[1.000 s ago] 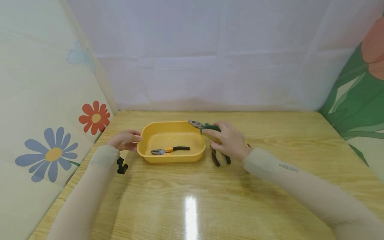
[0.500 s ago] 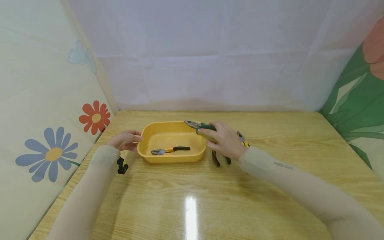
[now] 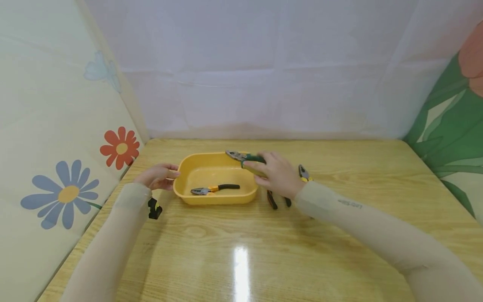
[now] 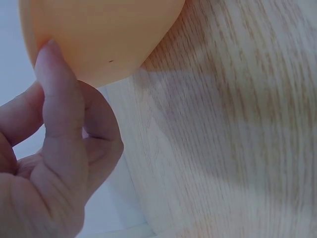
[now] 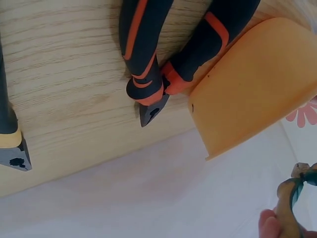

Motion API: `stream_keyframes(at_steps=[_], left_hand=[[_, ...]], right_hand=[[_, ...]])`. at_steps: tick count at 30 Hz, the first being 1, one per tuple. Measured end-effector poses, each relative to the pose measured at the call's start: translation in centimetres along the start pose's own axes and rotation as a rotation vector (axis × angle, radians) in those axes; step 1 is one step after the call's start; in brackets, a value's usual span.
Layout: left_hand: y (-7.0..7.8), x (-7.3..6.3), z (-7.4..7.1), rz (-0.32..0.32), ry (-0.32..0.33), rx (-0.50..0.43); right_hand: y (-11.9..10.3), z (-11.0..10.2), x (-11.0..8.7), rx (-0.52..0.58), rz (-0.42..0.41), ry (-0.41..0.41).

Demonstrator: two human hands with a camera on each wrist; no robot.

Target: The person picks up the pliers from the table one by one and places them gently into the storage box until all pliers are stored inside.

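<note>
My right hand [image 3: 278,174] grips combination pliers [image 3: 247,158] by their green-and-yellow handles. The metal nose points left over the back right part of a yellow plastic basin [image 3: 216,200]. In the right wrist view only a fingertip [image 5: 270,225] and part of these pliers [image 5: 287,198] show. At the basin's left end, my left hand [image 3: 156,176] pinches the rim, the thumb [image 4: 59,89] against the wall [image 4: 109,39] in the left wrist view. Pliers with orange-and-black handles [image 3: 215,189] lie inside the basin along its front wall.
Right of the basin lie pliers with black-and-orange handles [image 5: 143,49], partly under my right hand in the head view. Farther right are yellow-and-black pliers [image 3: 303,173]. A black object with a yellow patch [image 3: 154,208] sits beside my left sleeve, its kind unclear. A white cloth [image 3: 271,84] hangs behind the table.
My right hand has moved a little left with the green-handled pliers, bringing their nose farther over the basin. The yellow-and-black pliers have come into view behind it. My left hand stays at the rim.
</note>
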State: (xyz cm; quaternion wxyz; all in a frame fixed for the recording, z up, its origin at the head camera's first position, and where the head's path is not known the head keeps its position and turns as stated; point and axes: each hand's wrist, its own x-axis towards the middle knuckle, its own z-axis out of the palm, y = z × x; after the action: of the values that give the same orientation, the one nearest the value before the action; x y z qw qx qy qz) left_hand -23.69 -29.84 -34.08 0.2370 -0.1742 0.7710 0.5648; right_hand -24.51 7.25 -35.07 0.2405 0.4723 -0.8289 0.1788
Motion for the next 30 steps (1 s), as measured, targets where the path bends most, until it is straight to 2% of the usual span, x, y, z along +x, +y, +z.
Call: stream_keyframes(at_steps=[9,30], left_hand=[[-0.1,0.1,0.0,0.002,-0.009,-0.009],[0.3,-0.2,0.1,-0.014,-0.019,-0.027]], right_hand=[[-0.3,0.8,0.6,-0.047,-0.025,-0.04],[-1.3,1.9,2.4,-0.055,-0.045,-0.076]])
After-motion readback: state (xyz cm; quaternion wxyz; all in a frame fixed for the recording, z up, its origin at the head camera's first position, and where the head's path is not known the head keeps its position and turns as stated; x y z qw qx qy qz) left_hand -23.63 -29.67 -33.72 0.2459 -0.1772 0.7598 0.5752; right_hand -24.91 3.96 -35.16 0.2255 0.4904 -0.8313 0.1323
